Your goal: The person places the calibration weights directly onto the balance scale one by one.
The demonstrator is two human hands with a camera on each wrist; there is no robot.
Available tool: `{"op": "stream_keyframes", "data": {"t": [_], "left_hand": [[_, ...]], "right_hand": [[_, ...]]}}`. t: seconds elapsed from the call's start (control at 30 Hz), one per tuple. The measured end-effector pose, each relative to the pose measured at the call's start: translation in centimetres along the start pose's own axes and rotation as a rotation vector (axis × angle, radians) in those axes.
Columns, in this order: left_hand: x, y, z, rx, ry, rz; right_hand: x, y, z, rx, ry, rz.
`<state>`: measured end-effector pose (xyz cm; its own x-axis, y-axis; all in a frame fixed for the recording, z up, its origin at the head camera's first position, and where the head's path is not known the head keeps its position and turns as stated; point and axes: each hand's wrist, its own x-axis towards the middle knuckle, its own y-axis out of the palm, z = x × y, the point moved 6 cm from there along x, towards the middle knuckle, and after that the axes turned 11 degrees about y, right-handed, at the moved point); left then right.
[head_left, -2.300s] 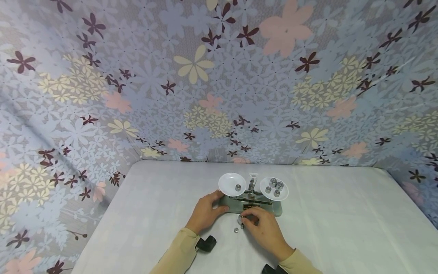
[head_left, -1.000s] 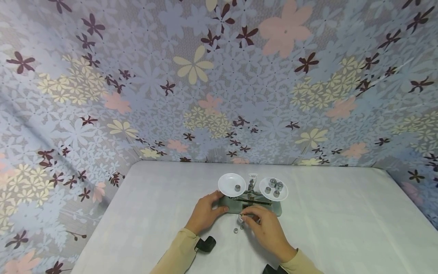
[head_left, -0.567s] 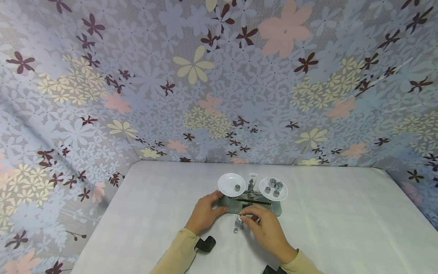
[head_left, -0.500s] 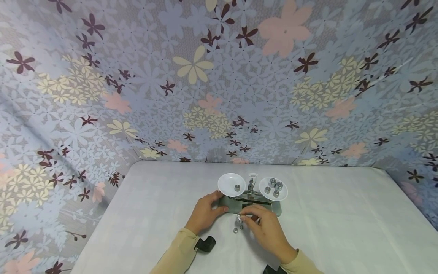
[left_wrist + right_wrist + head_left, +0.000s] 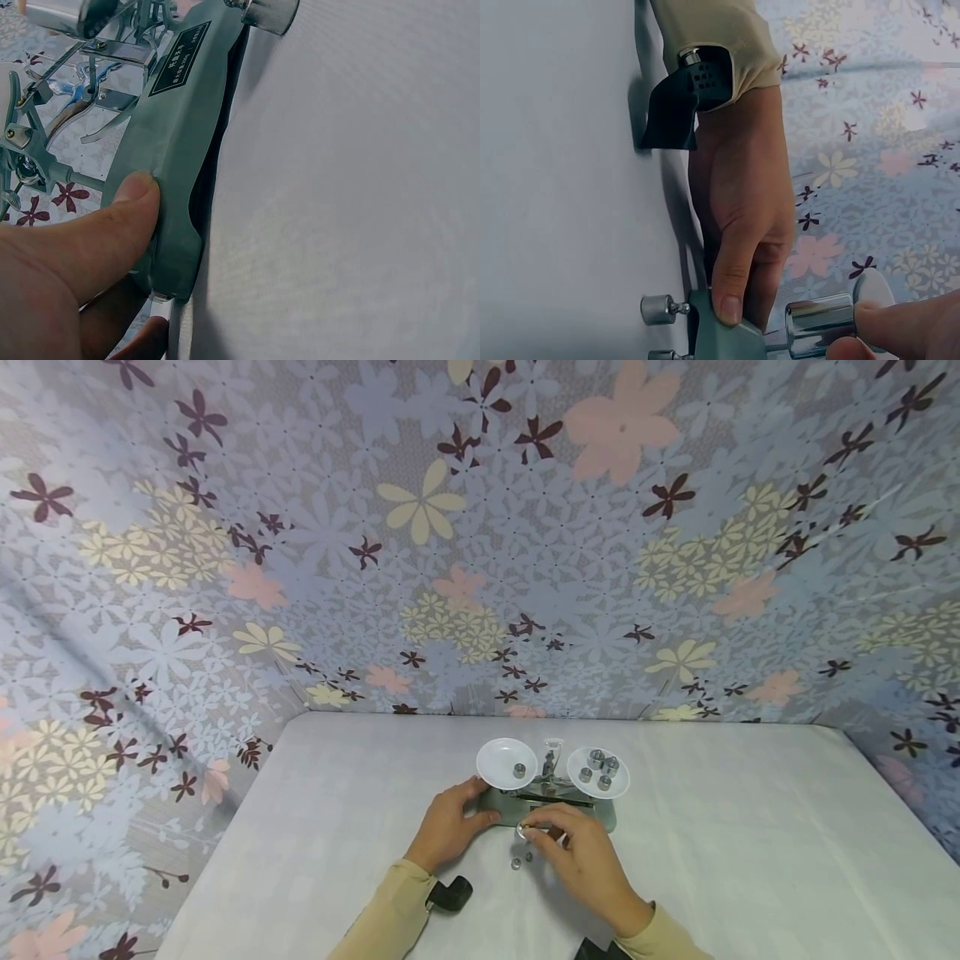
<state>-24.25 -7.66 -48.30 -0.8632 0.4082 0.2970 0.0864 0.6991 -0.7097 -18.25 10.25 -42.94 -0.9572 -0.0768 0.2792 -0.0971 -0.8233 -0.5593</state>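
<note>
A green-based balance scale [image 5: 510,806] with two white pans stands on the cloth. My left hand [image 5: 448,823] grips its left end, the thumb [image 5: 135,199] on the base and the other fingers behind it. In front of the scale my right hand [image 5: 576,852] pinches a shiny cylindrical weight [image 5: 821,326] by its top. This weight appears raised off the cloth in the right wrist view. One weight [image 5: 519,770] sits in the left pan [image 5: 495,760]; several weights [image 5: 596,760] sit in the right pan [image 5: 618,781].
Two small weights, one [image 5: 516,863] left of the other [image 5: 528,857], stand on the white cloth [image 5: 360,777] before the scale. A floral-patterned backdrop [image 5: 480,610] rises behind and at the sides.
My right hand has raised the weight slightly and shifted it up and left, nearer the scale's base. My left hand keeps its grip on the scale.
</note>
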Motion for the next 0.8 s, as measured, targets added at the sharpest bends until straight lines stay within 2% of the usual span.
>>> {"op": "stream_keyframes", "data": {"t": [0.4, 0.7, 0.8], "left_hand": [[0.1, 0.2, 0.1, -0.002, 0.002, -0.002], [0.1, 0.1, 0.1, -0.008, -0.009, -0.001], [0.1, 0.1, 0.1, -0.011, -0.013, -0.001]], "right_hand": [[0.2, -0.4, 1.1, 0.029, -0.025, 0.006], [0.7, -0.8, 1.8, 0.029, -0.005, 0.004], [0.7, -0.9, 2.1, 0.044, -0.027, -0.001]]}}
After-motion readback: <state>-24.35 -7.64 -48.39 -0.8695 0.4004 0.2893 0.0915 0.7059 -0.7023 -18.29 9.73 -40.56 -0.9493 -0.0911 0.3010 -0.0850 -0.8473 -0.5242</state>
